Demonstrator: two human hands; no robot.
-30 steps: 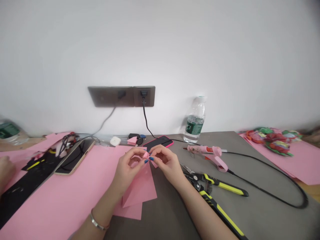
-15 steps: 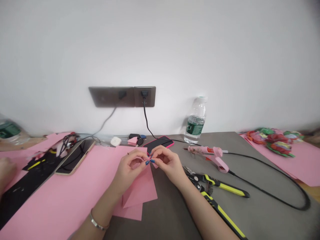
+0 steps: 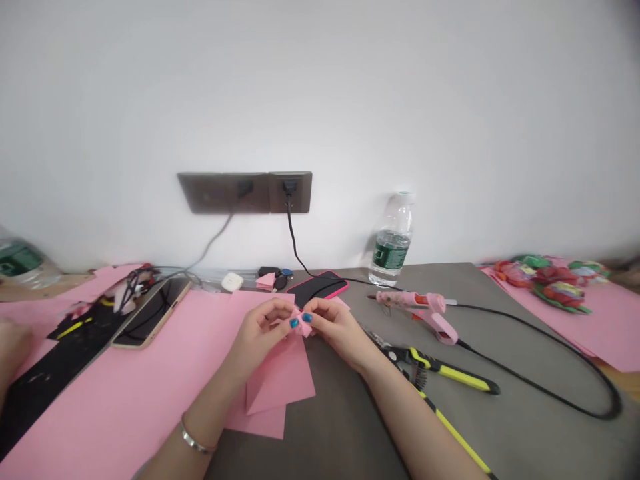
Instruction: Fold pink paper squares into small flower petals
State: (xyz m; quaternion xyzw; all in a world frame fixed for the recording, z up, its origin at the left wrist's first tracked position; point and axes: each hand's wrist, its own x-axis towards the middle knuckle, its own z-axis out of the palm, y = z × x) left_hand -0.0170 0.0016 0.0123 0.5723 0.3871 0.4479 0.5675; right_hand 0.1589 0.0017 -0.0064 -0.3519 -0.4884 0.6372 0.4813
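Note:
My left hand (image 3: 267, 328) pinches a small folded piece of pink paper (image 3: 302, 325) between thumb and fingers. On its other side my right hand (image 3: 333, 327) grips the same piece, so both thumbs meet on it. The piece looks creased and puckered; my fingers hide much of it. Below my left hand lie folded pink paper squares (image 3: 281, 380), on the edge of a large pink sheet (image 3: 155, 373). Just behind my hands rests a dark phone with a pink edge (image 3: 320, 285).
A pink glue gun (image 3: 413, 301) with a looping black cable and yellow-black pliers (image 3: 460, 377) lie right. A water bottle (image 3: 391, 247) stands by the wall. Another phone (image 3: 153, 313) is left, near another person's hand (image 3: 14, 343). Colourful paper flowers (image 3: 555, 277) lie far right.
The small pink paper has been turned so more of its puckered face shows between my thumbs. My right thumb has moved slightly up, and my right forearm now covers more of the pliers.

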